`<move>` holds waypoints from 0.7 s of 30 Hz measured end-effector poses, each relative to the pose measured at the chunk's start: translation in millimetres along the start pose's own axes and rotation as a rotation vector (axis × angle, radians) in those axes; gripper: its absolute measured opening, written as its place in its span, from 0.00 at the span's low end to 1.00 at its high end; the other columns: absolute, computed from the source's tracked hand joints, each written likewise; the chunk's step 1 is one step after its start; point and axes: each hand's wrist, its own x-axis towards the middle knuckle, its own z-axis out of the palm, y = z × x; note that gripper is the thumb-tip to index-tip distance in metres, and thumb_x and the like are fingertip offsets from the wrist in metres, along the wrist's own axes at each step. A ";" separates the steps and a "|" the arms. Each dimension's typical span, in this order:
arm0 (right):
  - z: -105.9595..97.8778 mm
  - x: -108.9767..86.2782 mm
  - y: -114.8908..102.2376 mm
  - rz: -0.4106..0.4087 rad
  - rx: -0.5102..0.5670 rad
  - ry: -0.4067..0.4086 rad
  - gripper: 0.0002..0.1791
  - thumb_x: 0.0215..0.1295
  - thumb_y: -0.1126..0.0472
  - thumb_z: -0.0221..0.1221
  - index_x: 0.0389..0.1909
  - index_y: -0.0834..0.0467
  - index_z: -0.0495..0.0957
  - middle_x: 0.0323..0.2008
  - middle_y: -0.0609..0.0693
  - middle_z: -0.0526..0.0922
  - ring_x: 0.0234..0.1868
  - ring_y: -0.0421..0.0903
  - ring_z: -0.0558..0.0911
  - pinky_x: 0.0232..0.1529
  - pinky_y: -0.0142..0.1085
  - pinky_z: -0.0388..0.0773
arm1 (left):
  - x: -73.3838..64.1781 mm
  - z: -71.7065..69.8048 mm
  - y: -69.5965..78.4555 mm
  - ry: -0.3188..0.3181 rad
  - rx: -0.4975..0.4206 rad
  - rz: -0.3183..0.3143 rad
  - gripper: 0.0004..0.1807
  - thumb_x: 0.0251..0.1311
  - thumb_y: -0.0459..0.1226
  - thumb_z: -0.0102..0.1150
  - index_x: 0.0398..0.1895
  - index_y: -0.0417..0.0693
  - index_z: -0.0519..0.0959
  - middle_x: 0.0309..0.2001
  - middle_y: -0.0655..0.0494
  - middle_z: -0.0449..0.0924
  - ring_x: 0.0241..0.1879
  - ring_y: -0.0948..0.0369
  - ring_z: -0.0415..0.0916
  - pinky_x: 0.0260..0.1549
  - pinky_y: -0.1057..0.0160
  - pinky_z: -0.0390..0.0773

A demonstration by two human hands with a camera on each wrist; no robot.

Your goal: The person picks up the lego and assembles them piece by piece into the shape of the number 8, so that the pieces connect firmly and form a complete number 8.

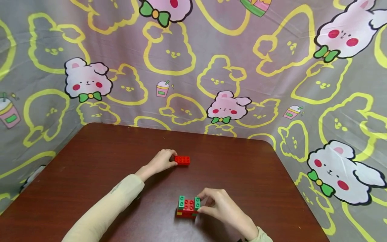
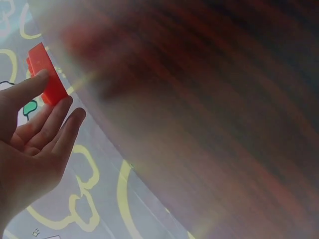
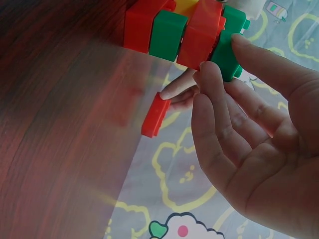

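Toward the middle of the table, my left hand (image 1: 163, 160) pinches one end of a red building brick (image 1: 182, 160) between thumb and fingers. The left wrist view shows the thumb lying on the face of this brick (image 2: 47, 74). Nearer to me stands a small block structure (image 1: 188, 207) of red, green and yellow bricks, with two green bricks on top at its ends. My right hand (image 1: 223, 206) pinches the right green brick (image 1: 197, 203) by its ends. In the right wrist view, that green brick (image 3: 227, 55) sits against a red layer of the structure.
Both things are on a dark brown wooden table (image 1: 242, 168) with rounded far corners. A grey cloth (image 1: 187, 43) printed with cartoon rabbits and yellow outlines hangs behind the table and along its sides.
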 end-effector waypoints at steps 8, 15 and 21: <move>-0.5 0.1 1.1 -0.003 -0.003 0.000 0.12 0.57 0.60 0.71 0.41 0.55 0.82 0.34 0.48 0.88 0.27 0.26 0.78 0.29 0.24 0.78 | -12.4 -4.0 8.7 0.026 -0.043 0.012 0.17 0.54 0.36 0.72 0.45 0.38 0.82 0.43 0.45 0.86 0.41 0.54 0.84 0.44 0.55 0.82; -0.2 1.0 2.4 -0.003 -0.012 0.003 0.12 0.57 0.60 0.71 0.41 0.55 0.81 0.35 0.48 0.88 0.27 0.26 0.78 0.29 0.24 0.77 | -25.9 -9.3 21.1 0.031 -0.055 0.035 0.16 0.54 0.36 0.72 0.44 0.39 0.82 0.43 0.46 0.86 0.42 0.54 0.84 0.44 0.54 0.83; 0.2 0.7 2.7 0.003 -0.012 -0.002 0.12 0.57 0.60 0.71 0.41 0.55 0.81 0.35 0.48 0.88 0.27 0.26 0.78 0.29 0.24 0.78 | -35.9 -9.9 30.1 0.016 -0.090 0.039 0.16 0.54 0.37 0.72 0.45 0.39 0.82 0.43 0.47 0.86 0.42 0.55 0.85 0.43 0.56 0.84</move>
